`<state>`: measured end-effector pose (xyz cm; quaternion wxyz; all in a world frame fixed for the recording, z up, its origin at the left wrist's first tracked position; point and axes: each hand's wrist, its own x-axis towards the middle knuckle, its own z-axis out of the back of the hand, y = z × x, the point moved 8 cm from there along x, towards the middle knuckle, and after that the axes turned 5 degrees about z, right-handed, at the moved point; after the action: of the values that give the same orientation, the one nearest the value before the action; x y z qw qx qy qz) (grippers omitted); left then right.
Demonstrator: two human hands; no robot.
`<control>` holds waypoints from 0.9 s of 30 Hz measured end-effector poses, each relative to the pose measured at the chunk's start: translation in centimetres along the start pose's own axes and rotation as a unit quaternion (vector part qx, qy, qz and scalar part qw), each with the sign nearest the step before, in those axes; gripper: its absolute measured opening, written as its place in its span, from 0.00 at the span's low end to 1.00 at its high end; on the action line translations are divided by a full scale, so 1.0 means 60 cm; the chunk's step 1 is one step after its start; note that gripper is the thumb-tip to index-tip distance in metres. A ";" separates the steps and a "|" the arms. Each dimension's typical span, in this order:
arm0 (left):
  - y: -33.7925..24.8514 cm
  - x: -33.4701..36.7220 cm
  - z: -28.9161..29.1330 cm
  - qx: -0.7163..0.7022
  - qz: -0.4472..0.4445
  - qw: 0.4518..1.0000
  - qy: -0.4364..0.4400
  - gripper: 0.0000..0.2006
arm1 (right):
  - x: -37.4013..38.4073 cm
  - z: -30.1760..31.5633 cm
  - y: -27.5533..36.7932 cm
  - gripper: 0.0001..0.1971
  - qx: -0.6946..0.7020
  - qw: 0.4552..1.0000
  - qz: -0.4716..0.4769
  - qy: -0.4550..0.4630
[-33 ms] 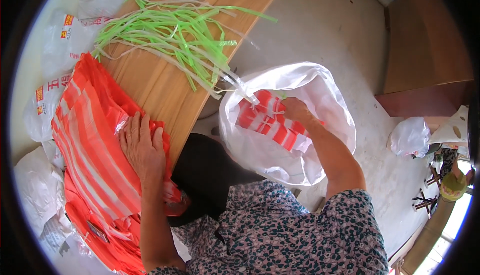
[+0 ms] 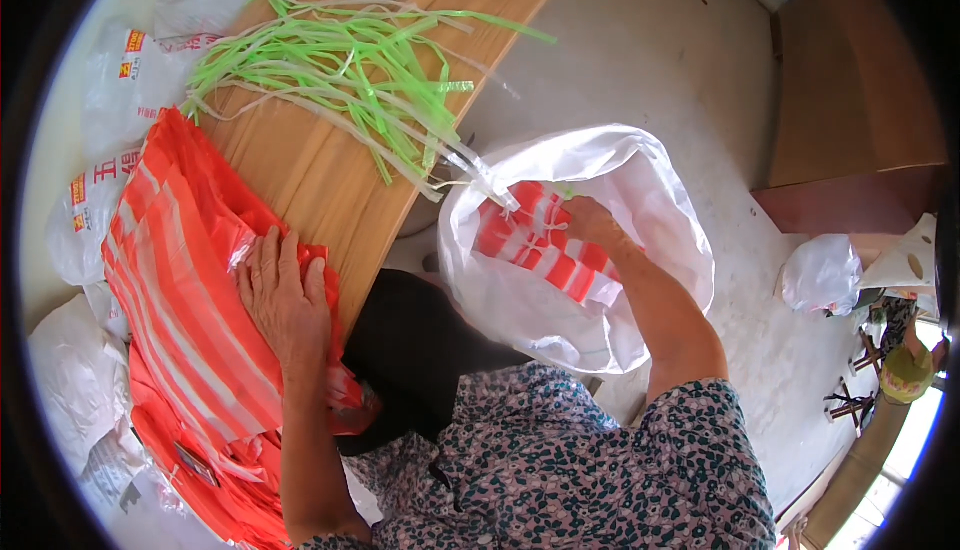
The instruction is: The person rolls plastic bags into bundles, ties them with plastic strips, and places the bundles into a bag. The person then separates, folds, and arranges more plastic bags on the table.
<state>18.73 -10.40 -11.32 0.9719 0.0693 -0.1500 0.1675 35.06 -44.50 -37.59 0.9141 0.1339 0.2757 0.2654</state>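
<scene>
My left hand (image 2: 287,300) lies flat, fingers stretched, on a large stack of red-and-white striped plastic bags (image 2: 185,280) at the left edge of the table. My right hand (image 2: 592,222) reaches down into an open white sack (image 2: 585,145). Its fingers are bent and bunched at a bundle of striped plastic bags (image 2: 520,240) inside; the fingertips are partly hidden. Thin ties are knotted around the folded bundles. Green and clear plastic strips (image 2: 350,60) lie in a loose tangle on the wooden table (image 2: 310,190), some hanging over its edge toward the sack.
Clear and white plastic bags (image 2: 110,190) lie along the far left. A big brown cardboard box (image 2: 850,100) stands at the right on the concrete floor (image 2: 640,50). Beyond it are a tied white bag (image 2: 822,275), small stools (image 2: 850,407) and a person partly seen at the edge.
</scene>
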 end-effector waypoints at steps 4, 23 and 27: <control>0.002 -0.003 -0.008 0.018 -0.003 1.000 0.013 0.19 | 0.003 -0.031 0.011 0.21 0.152 0.984 -0.002 0.097; -0.008 0.002 0.007 0.006 0.014 0.999 0.035 0.18 | 0.060 -0.239 -0.046 0.19 0.061 0.981 -0.105 0.150; -0.004 0.000 0.007 0.010 0.015 0.999 0.030 0.18 | 0.031 -0.170 0.024 0.16 -0.043 0.987 -0.146 0.043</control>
<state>18.68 -10.68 -10.95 0.9726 0.0718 -0.1201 0.1856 29.92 -41.26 -46.14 0.9353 0.0410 0.3197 0.1460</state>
